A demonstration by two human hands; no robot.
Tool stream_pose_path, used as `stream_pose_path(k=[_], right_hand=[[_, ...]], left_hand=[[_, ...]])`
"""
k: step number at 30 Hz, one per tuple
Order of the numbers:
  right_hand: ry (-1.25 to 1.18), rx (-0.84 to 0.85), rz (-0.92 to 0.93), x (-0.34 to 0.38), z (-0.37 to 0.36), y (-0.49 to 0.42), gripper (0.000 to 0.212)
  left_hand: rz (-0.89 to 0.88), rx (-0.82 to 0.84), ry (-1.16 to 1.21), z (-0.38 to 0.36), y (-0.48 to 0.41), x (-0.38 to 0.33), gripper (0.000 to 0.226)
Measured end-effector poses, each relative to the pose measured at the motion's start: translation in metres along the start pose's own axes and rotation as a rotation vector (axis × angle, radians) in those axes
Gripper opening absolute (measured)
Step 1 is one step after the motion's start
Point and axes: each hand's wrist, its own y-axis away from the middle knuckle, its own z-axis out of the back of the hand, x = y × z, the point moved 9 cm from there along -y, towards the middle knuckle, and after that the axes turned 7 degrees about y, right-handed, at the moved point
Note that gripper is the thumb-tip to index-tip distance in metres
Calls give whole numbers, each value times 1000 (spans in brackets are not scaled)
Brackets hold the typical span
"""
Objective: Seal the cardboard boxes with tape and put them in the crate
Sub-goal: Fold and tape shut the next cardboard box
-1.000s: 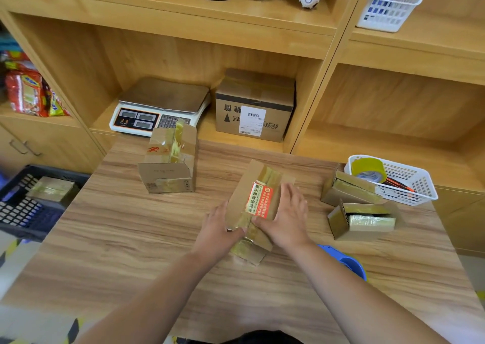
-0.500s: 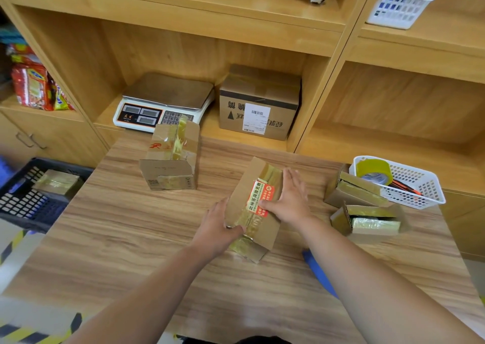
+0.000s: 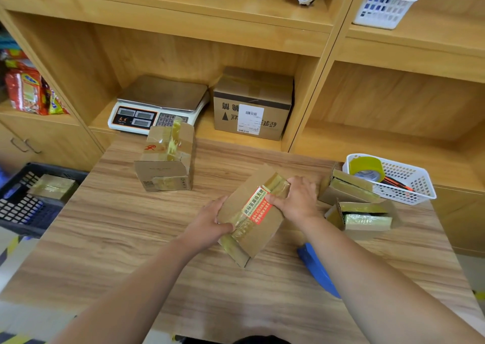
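Note:
A flat cardboard box [image 3: 258, 229] with yellowish tape and a red and white label lies slanted on the wooden table [image 3: 131, 238]. My left hand [image 3: 210, 224] grips its near left edge, thumb on the tape. My right hand [image 3: 295, 199] holds its far right end, fingers curled over the taped edge. A taller taped box [image 3: 166, 160] stands at the back left of the table. Two small boxes [image 3: 349, 189] [image 3: 363, 216] sit at the right, one with its flap open. A dark crate [image 3: 23, 207] at the left holds one taped box [image 3: 52, 186].
A blue tape dispenser [image 3: 317, 270] lies under my right forearm. A white basket [image 3: 409, 186] with a yellow tape roll [image 3: 367, 169] stands at the table's right rear. On the shelf behind are a scale [image 3: 157, 105] and a labelled carton [image 3: 252, 105].
My right hand has slid from the middle of the box up to its far right end. My left hand stays on the near left edge.

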Motion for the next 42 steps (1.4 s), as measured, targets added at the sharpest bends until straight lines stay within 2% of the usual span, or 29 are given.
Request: stream_pose_path(k=[6,11,15,18,19,20,22,23,25,28,33,42], right_hand=[[-242,-69,-96,-22,3,9,33],[-370,-132,-164,-35,7,24,35],[-375,-164,-212,-39,10,44,37],[-132,-171,-204,-27,16,55,29],[-11,-178,-187,-19,18,57,40],[71,-157,-175,-10,16,58,60],[122,-67,-157,10,2,60,101],[138,-28,-151,19,-6,61,114],[198,-5,-150,26,-17,63,124],[264,-20,-170,23,-18,57,127],[290,-10,-169,20,-13,44,111],[52,-97,-97,8,-1,32,63]], left_hand=[[5,21,82,0,0,5,64],[13,-23,32,6,0,9,61],[-48,-174,-248,14,2,1,61],[-26,-316,-453,12,7,-5,58],[-15,-350,-496,9,8,-8,55],[-6,-376,-535,4,9,-10,55],[1,-418,-619,-4,10,-13,64],[-7,-442,-661,-7,12,-14,67],[-30,-478,-705,-9,13,-15,68],[-45,-486,-685,-8,12,-12,70],[-31,-496,-656,-5,11,-12,79],[-12,-495,-608,-4,9,-11,77]])
